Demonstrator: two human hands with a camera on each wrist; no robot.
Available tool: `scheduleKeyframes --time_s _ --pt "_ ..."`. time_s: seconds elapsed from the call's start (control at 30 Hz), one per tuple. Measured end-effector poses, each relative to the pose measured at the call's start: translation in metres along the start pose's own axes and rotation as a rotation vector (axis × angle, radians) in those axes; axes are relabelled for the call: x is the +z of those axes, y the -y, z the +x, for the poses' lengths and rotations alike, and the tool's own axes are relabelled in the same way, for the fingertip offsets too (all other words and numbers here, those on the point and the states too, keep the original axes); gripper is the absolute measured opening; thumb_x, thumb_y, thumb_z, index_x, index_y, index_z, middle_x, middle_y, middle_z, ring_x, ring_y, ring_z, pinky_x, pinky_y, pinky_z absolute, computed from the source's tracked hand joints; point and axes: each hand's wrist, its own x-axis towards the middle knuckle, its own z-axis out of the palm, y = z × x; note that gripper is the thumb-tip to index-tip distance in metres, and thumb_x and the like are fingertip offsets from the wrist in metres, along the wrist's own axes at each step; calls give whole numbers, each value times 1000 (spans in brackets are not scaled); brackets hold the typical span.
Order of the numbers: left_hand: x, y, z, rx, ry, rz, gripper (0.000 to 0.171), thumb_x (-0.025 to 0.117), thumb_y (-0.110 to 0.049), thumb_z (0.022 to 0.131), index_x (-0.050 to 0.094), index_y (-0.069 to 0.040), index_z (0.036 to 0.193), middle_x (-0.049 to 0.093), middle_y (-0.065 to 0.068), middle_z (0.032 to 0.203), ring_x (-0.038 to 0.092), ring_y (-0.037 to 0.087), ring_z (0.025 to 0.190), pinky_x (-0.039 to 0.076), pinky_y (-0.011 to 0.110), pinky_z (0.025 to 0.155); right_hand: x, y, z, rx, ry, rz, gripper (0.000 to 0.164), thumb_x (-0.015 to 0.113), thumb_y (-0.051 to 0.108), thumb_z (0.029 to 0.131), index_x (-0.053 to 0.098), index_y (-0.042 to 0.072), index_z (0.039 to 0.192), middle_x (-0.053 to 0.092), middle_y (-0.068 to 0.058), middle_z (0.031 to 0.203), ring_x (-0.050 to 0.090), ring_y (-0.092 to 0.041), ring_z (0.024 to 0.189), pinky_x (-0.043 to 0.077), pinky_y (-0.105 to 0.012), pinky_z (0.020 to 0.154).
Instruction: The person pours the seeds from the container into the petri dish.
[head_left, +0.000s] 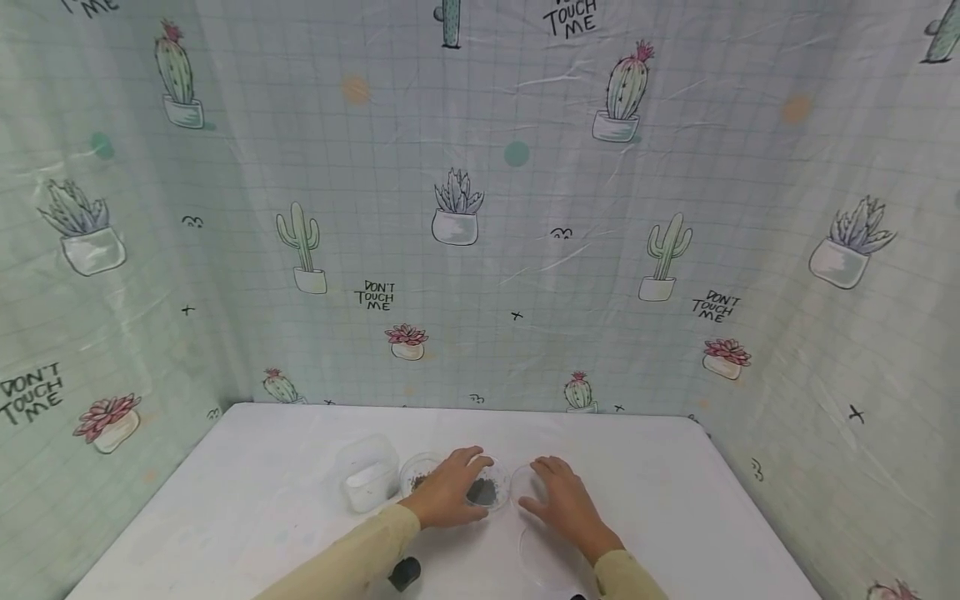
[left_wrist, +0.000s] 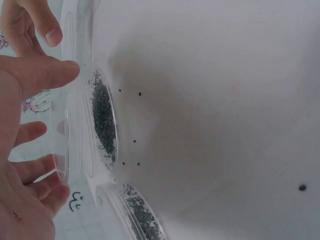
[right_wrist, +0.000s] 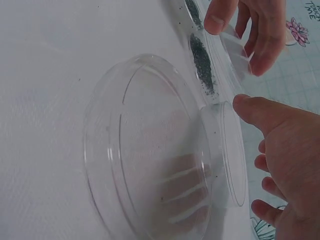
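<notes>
Before a pale cactus-print backdrop (head_left: 517, 275), a round clear plastic dish (head_left: 503, 490) of dark granules (head_left: 482, 492) sits mid-table, where a rim caught by the thin clear plastic lid (left_wrist: 72, 115) above could scatter its load; the left hand (head_left: 448, 492), reaching over, appears to grip that lid between thumb and spread fingers, while the right hand (head_left: 564, 504), fingers parted, seemingly holding nothing, arches beside a shallow clear plastic dish (right_wrist: 232, 160)
</notes>
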Motion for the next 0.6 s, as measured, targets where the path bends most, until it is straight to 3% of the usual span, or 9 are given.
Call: scheduleKeyframes --time_s 0.6 --pt "9 2 7 -40 20 11 66 68 -40 76 43 -16 132 37 13 141 37 29 130 40 45 103 -4 -11 -13 69 26 20 65 72 44 72 55 6 122 51 -14 129 43 -33 124 38 -52 101"
